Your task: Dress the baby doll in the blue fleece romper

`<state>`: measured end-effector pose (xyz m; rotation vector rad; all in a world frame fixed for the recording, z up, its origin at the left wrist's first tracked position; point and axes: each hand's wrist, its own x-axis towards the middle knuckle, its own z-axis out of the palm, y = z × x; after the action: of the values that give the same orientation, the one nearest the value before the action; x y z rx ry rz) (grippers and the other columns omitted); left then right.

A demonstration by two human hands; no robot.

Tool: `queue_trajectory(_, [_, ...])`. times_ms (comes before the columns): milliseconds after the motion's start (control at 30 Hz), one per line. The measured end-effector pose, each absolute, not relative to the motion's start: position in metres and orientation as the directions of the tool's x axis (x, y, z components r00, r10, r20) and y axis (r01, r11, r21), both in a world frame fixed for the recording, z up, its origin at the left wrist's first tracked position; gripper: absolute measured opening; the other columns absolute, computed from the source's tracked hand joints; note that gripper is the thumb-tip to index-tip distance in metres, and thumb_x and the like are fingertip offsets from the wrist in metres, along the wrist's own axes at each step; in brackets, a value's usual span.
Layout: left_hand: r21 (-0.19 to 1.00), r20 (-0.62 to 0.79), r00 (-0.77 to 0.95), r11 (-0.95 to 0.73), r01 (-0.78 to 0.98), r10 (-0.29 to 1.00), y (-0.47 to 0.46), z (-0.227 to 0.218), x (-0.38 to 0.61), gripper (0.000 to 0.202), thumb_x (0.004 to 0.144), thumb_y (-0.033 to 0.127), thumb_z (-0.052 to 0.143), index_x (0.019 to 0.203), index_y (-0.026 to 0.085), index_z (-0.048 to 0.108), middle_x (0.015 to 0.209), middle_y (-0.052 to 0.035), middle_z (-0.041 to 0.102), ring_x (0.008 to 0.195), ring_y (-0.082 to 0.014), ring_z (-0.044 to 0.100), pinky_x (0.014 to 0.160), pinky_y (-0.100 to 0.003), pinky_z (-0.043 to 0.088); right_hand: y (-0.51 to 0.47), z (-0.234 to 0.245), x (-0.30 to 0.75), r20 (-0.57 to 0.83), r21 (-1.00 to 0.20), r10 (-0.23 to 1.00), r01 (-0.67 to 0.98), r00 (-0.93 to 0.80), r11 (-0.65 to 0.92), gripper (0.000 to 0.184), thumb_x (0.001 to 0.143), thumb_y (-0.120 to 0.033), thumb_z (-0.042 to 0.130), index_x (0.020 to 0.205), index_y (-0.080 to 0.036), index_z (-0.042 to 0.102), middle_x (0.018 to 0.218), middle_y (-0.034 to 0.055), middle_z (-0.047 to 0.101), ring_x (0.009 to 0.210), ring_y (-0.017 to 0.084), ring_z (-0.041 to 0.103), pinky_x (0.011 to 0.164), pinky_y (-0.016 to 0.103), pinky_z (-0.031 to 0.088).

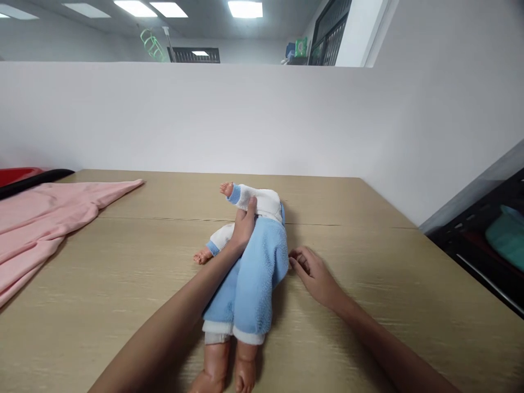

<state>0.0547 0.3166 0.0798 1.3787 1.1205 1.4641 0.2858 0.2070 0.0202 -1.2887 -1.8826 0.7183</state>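
Note:
A baby doll (pixel 250 273) in a blue and white fleece suit lies on the wooden table (pixel 123 284), bare feet toward me. My left hand (pixel 244 224) is closed around the doll's upper body near its raised white-sleeved arm (pixel 245 195). The doll's other arm sticks out to the left. My right hand (pixel 311 273) rests on the table just right of the doll, fingers curled against the blue fabric's edge. The doll's head is hidden behind its body.
A pink cloth (pixel 45 218) is spread over the table's left side. A red and black object (pixel 24 177) sits at the far left edge. A white partition wall (pixel 262 120) runs behind the table. Dark shelving with a teal item (pixel 507 234) stands to the right.

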Motion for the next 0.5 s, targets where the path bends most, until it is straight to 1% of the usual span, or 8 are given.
queue_trajectory(100, [0.954,0.299,-0.024,-0.298,0.037,0.954,0.312,0.079,0.068,0.069,0.105,0.069,0.05,0.146,0.015,0.061,0.151,-0.0128,0.068,0.148,-0.0321,0.056,0.128,-0.043,0.039,0.211,0.017,0.289,0.24,-0.825,0.953,0.479,-0.186,0.301,0.025,0.109,-0.044,0.053,0.115,-0.023,0.064,0.098,0.004,0.069,0.085,0.021,0.064,0.081,0.036,0.051])
queue_trajectory(200, [0.923,0.361,0.038,-0.363,0.128,0.932,0.308,0.079,0.08,0.061,0.106,0.065,0.049,0.142,0.018,0.064,0.149,-0.0117,0.069,0.145,-0.0313,0.058,0.127,-0.046,0.039,0.216,0.009,0.293,0.201,-0.88,0.965,0.403,-0.166,0.252,0.031,0.109,-0.047,0.051,0.124,-0.022,0.062,0.112,0.0073,0.073,0.093,0.022,0.069,0.089,0.039,0.055])
queue_trajectory(300, [0.84,0.442,0.147,-0.466,0.279,0.885,0.304,0.081,0.09,0.048,0.107,0.058,0.05,0.129,0.019,0.07,0.136,-0.0126,0.074,0.132,-0.0311,0.063,0.12,-0.048,0.044,0.223,-0.001,0.299,0.178,-0.927,0.974,0.309,-0.137,0.213,0.037,0.107,-0.044,0.052,0.135,-0.022,0.059,0.125,0.0104,0.075,0.104,0.023,0.073,0.095,0.04,0.058])
queue_trajectory(367, [0.746,0.482,0.241,-0.539,0.392,0.842,0.298,0.083,0.097,0.043,0.105,0.052,0.055,0.13,0.02,0.069,0.134,-0.0136,0.073,0.128,-0.0323,0.064,0.118,-0.051,0.045,0.229,-0.005,0.303,0.217,-0.931,0.973,0.283,-0.083,0.232,0.037,0.106,-0.039,0.053,0.136,-0.02,0.06,0.128,0.0116,0.076,0.111,0.023,0.074,0.096,0.039,0.06])
queue_trajectory(400, [0.693,0.488,0.288,-0.566,0.446,0.824,0.293,0.085,0.1,0.043,0.103,0.05,0.058,0.134,0.021,0.067,0.135,-0.014,0.072,0.129,-0.0336,0.063,0.117,-0.052,0.045,0.232,-0.004,0.305,0.254,-0.915,0.965,0.309,-0.06,0.26,0.036,0.107,-0.037,0.049,0.135,-0.019,0.062,0.127,0.0124,0.077,0.112,0.022,0.076,0.095,0.038,0.062])
queue_trajectory(433, [0.642,0.481,0.334,-0.585,0.495,0.81,0.288,0.086,0.103,0.046,0.101,0.048,0.061,0.139,0.023,0.064,0.136,-0.014,0.071,0.131,-0.035,0.061,0.116,-0.054,0.046,0.236,-0.002,0.306,0.302,-0.872,0.951,0.385,-0.067,0.303,0.036,0.11,-0.035,0.042,0.132,-0.017,0.064,0.124,0.0132,0.079,0.11,0.021,0.077,0.092,0.036,0.064])
queue_trajectory(467, [0.595,0.468,0.376,-0.6,0.536,0.8,0.282,0.088,0.105,0.05,0.098,0.048,0.065,0.142,0.025,0.062,0.137,-0.0137,0.069,0.132,-0.0363,0.06,0.115,-0.055,0.046,0.239,0.002,0.307,0.344,-0.798,0.932,0.488,-0.114,0.354,0.039,0.112,-0.033,0.035,0.127,-0.016,0.067,0.119,0.0131,0.081,0.102,0.019,0.079,0.086,0.033,0.065])
queue_trajectory(500, [0.554,0.453,0.415,-0.614,0.562,0.789,0.276,0.089,0.108,0.052,0.096,0.047,0.068,0.144,0.028,0.061,0.139,-0.013,0.068,0.133,-0.0372,0.059,0.114,-0.055,0.046,0.243,0.008,0.308,0.363,-0.706,0.912,0.583,-0.19,0.402,0.042,0.114,-0.033,0.032,0.12,-0.015,0.07,0.11,0.012,0.082,0.091,0.017,0.08,0.078,0.031,0.066])
